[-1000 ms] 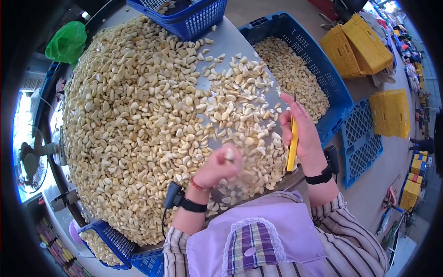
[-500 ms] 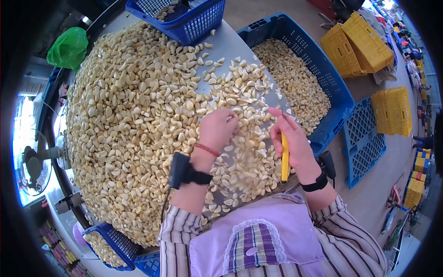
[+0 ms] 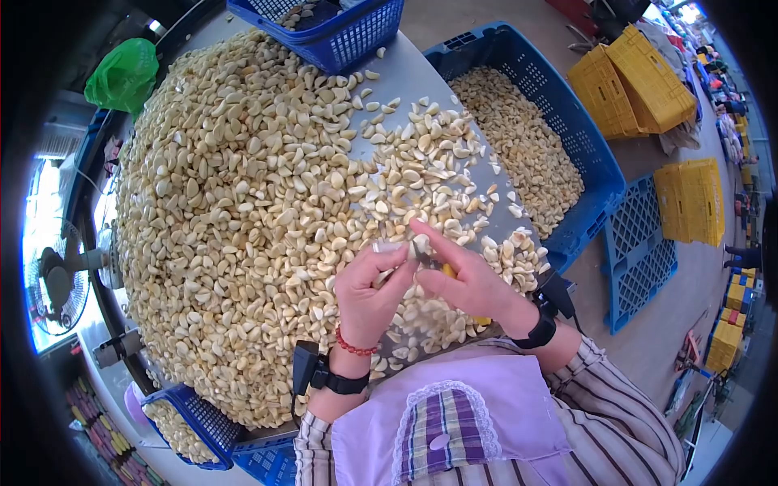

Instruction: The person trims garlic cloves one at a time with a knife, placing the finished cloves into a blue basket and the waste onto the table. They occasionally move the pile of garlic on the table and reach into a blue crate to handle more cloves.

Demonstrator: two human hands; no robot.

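Peeled garlic cloves [image 3: 235, 186] lie heaped over the left and middle of a grey metal table [image 3: 442, 85]. My left hand [image 3: 369, 287] is closed above the near part of the heap, pinching one garlic clove [image 3: 420, 243] between thumb and fingers. Right beside it, my right hand [image 3: 478, 283] grips a small knife with a yellow handle [image 3: 483, 321], most of it covered by the palm and fingers. Its dark blade meets the held clove at my fingertips. Below the hands are more loose cloves, partly blurred.
At the right table edge stands a large blue crate [image 3: 596, 146] holding cloves. A blue basket [image 3: 344, 40] sits at the far edge, another [image 3: 211, 425] at the near left. Yellow crates [image 3: 648, 81] and a blue pallet [image 3: 640, 251] are on the floor. A fan [image 3: 61, 279] stands left.
My hands have come together; the left now holds a clove up. The right hand has moved left with the knife, its blade turned to the clove. More cloves lie near the right table edge.
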